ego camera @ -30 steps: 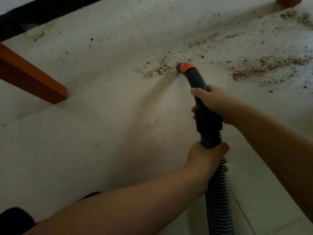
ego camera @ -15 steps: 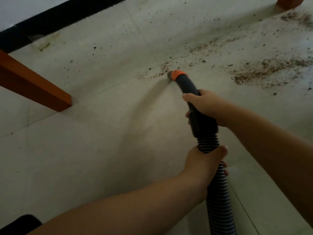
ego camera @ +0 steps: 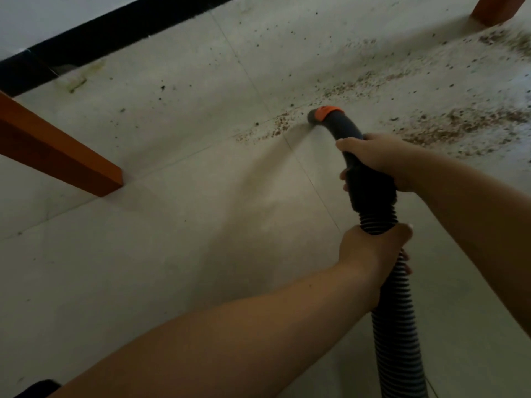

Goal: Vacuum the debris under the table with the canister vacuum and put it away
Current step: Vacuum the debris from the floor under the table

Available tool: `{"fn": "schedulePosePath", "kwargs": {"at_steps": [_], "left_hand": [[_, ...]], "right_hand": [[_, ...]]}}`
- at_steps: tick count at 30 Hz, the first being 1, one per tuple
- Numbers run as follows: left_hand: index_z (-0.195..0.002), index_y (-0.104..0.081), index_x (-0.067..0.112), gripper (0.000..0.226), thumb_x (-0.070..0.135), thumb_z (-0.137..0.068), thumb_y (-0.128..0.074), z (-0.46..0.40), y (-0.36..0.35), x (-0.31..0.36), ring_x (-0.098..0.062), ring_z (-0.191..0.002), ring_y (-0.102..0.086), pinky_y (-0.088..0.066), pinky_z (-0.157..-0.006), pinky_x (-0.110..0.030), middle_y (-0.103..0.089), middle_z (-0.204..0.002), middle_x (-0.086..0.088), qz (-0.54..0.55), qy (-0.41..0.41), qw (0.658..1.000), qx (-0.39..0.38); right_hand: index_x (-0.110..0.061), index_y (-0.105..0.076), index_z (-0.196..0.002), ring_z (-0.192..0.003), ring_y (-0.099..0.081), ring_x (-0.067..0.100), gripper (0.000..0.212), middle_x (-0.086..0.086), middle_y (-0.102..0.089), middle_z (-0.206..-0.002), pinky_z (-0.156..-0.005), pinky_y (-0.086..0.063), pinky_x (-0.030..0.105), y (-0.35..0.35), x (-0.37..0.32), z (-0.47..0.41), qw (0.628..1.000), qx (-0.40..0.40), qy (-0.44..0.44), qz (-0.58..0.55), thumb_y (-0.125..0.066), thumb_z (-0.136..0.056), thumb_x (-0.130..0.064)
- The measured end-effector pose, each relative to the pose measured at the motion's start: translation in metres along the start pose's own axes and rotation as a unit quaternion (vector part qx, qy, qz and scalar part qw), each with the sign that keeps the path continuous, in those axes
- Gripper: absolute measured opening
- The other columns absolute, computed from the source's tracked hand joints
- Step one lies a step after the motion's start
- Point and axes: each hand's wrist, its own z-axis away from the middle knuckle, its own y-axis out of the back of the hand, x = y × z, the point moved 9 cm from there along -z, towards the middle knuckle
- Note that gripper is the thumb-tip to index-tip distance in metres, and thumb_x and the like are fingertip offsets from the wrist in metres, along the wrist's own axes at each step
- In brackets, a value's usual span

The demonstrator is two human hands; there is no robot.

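Note:
A dark curved vacuum nozzle (ego camera: 339, 123) with an orange collar touches the pale tiled floor at a thin line of brown debris (ego camera: 275, 129). My right hand (ego camera: 379, 159) grips the nozzle's handle section. My left hand (ego camera: 370, 251) grips the ribbed black hose (ego camera: 399, 334) just below the handle. A wider streak of debris (ego camera: 471, 124) lies to the right of the nozzle, and more debris (ego camera: 505, 41) spreads at the top right. The canister itself is out of view.
An orange-brown table leg (ego camera: 66, 156) meets the floor at the left, and another table leg (ego camera: 494, 8) stands at the top right. A black baseboard (ego camera: 115, 33) runs along the white wall at the top left. Dark specks dot the tiles beyond the nozzle.
The debris patch left of the nozzle has shrunk to a thin line as the nozzle swept over it. Both hands keep the same grip on handle and hose.

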Motion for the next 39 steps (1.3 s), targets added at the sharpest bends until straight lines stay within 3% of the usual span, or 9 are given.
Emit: {"fn": "schedulePosePath", "kwargs": {"at_steps": [2,5,8,11,19,23,31,39], "left_hand": [[-0.085,-0.055,0.014,0.014,0.024,-0.088,-0.065,0.004,0.013,-0.001,-0.017,-0.056,-0.056,-0.052,-0.06,-0.029,-0.057,-0.068,-0.004,0.014,-0.003,1.0,0.012],[-0.083,-0.056,0.014,0.013,0.022,-0.089,-0.064,0.01,0.031,-0.004,-0.017,-0.057,-0.056,-0.053,-0.062,-0.031,-0.058,-0.068,-0.004,0.035,-0.009,0.999,0.032],[-0.083,-0.056,0.012,0.013,0.02,-0.089,-0.063,0.015,0.045,-0.007,-0.017,-0.056,-0.056,-0.053,-0.058,-0.029,-0.057,-0.066,-0.004,0.068,-0.017,0.997,0.044],[-0.083,-0.055,0.011,0.012,0.019,-0.089,-0.062,0.019,0.054,-0.008,-0.015,-0.052,-0.055,-0.052,-0.051,-0.024,-0.056,-0.064,-0.003,0.082,-0.026,0.996,0.036],[-0.086,-0.056,0.013,0.014,0.024,-0.088,-0.066,0.004,0.042,0.004,-0.015,-0.052,-0.057,-0.053,-0.054,-0.025,-0.058,-0.067,-0.003,0.034,-0.018,0.999,-0.019],[-0.085,-0.055,0.012,0.016,0.023,-0.088,-0.066,-0.007,0.048,0.015,-0.016,-0.051,-0.056,-0.053,-0.051,-0.024,-0.058,-0.066,-0.004,0.036,-0.024,0.999,-0.008],[-0.084,-0.055,0.012,0.015,0.022,-0.089,-0.065,-0.003,0.067,0.021,-0.015,-0.054,-0.057,-0.054,-0.054,-0.025,-0.057,-0.066,-0.003,0.088,-0.051,0.995,0.003],[-0.083,-0.055,0.009,0.011,0.017,-0.089,-0.06,0.012,0.08,0.002,-0.012,-0.054,-0.059,-0.055,-0.061,-0.025,-0.059,-0.064,-0.003,0.098,-0.071,0.993,0.018]], "right_hand": [[-0.009,-0.044,-0.111,-0.065,-0.065,0.026,0.027,0.017,-0.064,-0.088,-0.059,-0.055,0.037,-0.02,-0.007,0.001,0.999,-0.028,0.007,0.018,-0.052,-0.097,-0.031],[-0.008,-0.044,-0.111,-0.066,-0.066,0.028,0.029,0.017,-0.065,-0.087,-0.066,-0.058,0.04,-0.049,-0.015,0.001,0.997,-0.062,0.024,0.048,-0.052,-0.096,-0.031],[-0.007,-0.048,-0.112,-0.086,-0.068,0.037,0.035,0.022,-0.066,-0.1,-0.084,-0.056,0.051,-0.077,-0.022,0.001,0.991,-0.091,0.042,0.086,-0.055,-0.094,-0.036],[-0.007,-0.05,-0.112,-0.095,-0.067,0.041,0.038,0.023,-0.065,-0.106,-0.088,-0.055,0.053,-0.092,-0.026,0.003,0.988,-0.104,0.046,0.101,-0.055,-0.092,-0.039],[-0.008,-0.048,-0.103,-0.095,-0.065,0.041,0.031,0.023,-0.065,-0.105,-0.089,-0.054,0.054,-0.044,-0.018,-0.015,0.997,0.019,0.037,0.062,-0.054,-0.092,-0.037],[-0.009,-0.048,-0.103,-0.095,-0.066,0.039,0.032,0.022,-0.065,-0.105,-0.089,-0.054,0.053,-0.042,-0.027,-0.024,0.997,0.024,0.033,0.058,-0.053,-0.091,-0.038],[-0.005,-0.047,-0.117,-0.094,-0.066,0.042,0.047,0.023,-0.065,-0.107,-0.088,-0.054,0.053,-0.091,-0.05,-0.025,0.987,-0.075,0.041,0.138,-0.056,-0.09,-0.043],[-0.007,-0.048,-0.117,-0.093,-0.068,0.035,0.043,0.018,-0.066,-0.105,-0.088,-0.055,0.048,-0.135,-0.054,-0.006,0.961,-0.125,0.071,0.235,-0.054,-0.091,-0.041]]}}
